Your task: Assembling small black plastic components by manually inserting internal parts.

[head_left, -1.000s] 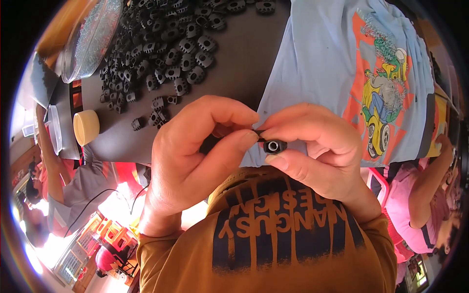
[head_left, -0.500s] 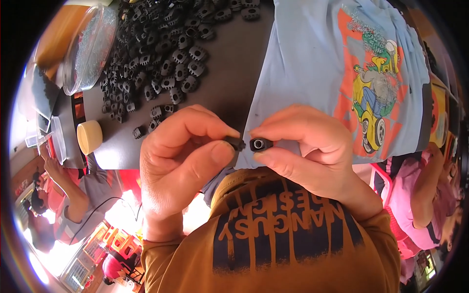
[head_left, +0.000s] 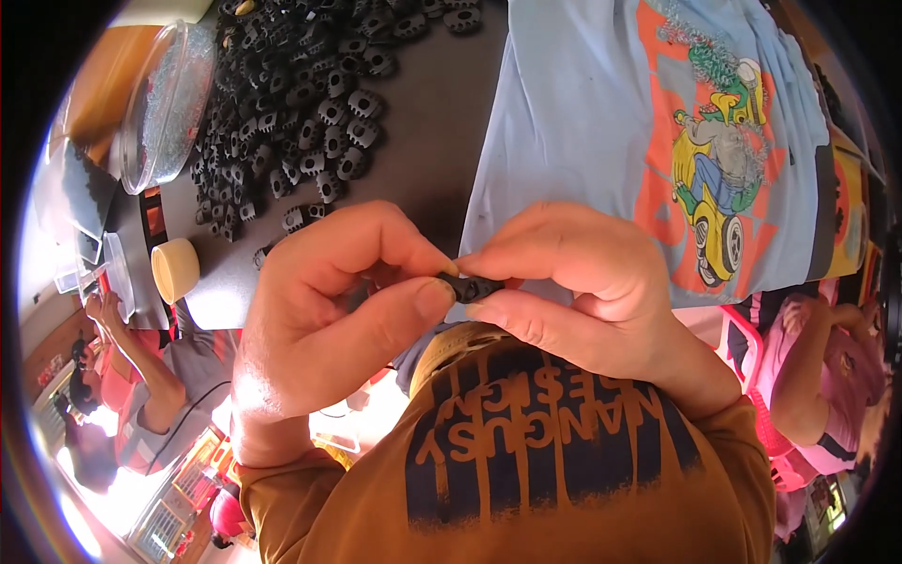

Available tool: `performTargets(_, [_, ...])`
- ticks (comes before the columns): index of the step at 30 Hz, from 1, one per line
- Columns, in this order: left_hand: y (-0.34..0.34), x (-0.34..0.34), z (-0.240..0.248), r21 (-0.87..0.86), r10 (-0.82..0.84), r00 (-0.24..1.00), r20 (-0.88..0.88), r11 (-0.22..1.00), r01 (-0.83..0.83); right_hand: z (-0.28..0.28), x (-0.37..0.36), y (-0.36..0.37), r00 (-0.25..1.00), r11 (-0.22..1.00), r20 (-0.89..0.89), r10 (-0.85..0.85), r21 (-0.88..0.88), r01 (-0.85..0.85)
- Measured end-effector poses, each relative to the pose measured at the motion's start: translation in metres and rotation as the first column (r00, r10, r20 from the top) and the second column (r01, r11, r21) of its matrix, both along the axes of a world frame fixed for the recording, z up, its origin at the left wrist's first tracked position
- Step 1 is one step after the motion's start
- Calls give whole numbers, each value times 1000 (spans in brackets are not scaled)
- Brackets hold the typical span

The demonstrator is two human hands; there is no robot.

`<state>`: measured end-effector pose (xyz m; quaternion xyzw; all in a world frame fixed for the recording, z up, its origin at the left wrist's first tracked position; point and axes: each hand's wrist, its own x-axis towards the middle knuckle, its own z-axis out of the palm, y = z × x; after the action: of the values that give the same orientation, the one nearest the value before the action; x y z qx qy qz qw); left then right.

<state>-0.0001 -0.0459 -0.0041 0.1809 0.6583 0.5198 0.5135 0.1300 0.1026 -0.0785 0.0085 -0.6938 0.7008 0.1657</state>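
Observation:
My left hand [head_left: 343, 305] pinches a small black plastic piece between thumb and forefinger; the fingertips cover most of it. Opposite it, my right hand [head_left: 587, 282] holds another black plastic piece [head_left: 482, 288] by its end, thumb below and forefinger above. The two pieces meet between my fingertips, just above the table's near edge. How far one sits inside the other is hidden. Beyond my left hand lies a large heap of small black plastic pieces [head_left: 282, 122] with toothed edges and oval holes. Under and beyond my right hand spreads a light blue printed cloth [head_left: 545, 132].
A clear tub [head_left: 141, 155] of fine silvery bits, possibly small springs, stands at the far left. Nearer me is a round cream-coloured container [head_left: 175, 270] at the dark table's [head_left: 437, 122] left edge. Another person [head_left: 155, 381] sits left; a person in pink [head_left: 817, 376] sits right.
My hands have come together. The two black pieces, apart before with a ring-shaped opening showing in the right one, now touch. The view has shifted slightly.

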Motion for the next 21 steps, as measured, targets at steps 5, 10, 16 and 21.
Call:
performTargets(5, [1,-10,6,-89,-172,969,-176,983,158,0,-1,0,1000,1000,-2,15,-7,-15])
performTargets(10, [12,-9,11,-215,-260,911,-319,956,198,-3,-2,4,999,999,-15,31,40,-30])
performTargets(16, [13,-9,5,-164,-415,543,-730,878,450,-6,-2,-2,998,997,-17,-57,41,58])
performTargets(21, [7,0,-3,-142,-331,384,-862,885,444,-5,-1,-5,994,992,-25,-105,61,106])
